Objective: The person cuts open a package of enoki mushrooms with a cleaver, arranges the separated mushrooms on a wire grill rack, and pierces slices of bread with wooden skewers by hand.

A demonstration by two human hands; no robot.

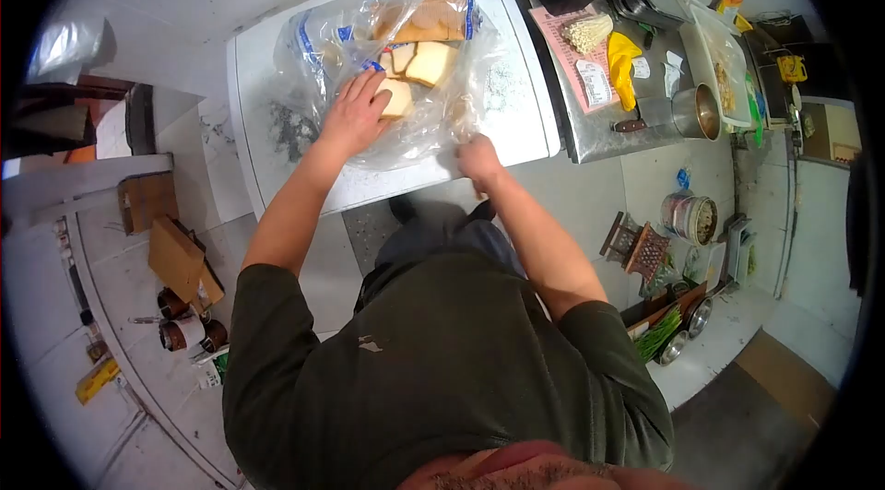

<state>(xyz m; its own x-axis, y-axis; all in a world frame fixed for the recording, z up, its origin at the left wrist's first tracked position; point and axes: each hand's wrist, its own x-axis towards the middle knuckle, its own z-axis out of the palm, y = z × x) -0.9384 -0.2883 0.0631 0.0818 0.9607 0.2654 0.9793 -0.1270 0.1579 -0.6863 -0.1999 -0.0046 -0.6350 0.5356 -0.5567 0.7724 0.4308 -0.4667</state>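
Observation:
A large clear plastic bag (433, 135) with blue print lies spread on the white table top (516, 75). Several thick slices of bread (431, 63) with brown crusts rest on or in it, and a wrapped loaf (424, 20) sits at its far end. My left hand (355, 112) reaches over the bag, its fingers and thumb closed at the left edge of one slice of bread (397, 98). At the bag's near right corner, my right hand (478, 161) is curled around the gathered plastic. Its fingertips are partly hidden.
To the right, a metal counter (599, 135) holds enoki mushrooms (587, 32), a yellow bag (623, 66), a knife (645, 119) and a metal pot (696, 112). Below stand a bucket (690, 218) and brown stools (636, 246). Cardboard boxes (180, 255) sit at left.

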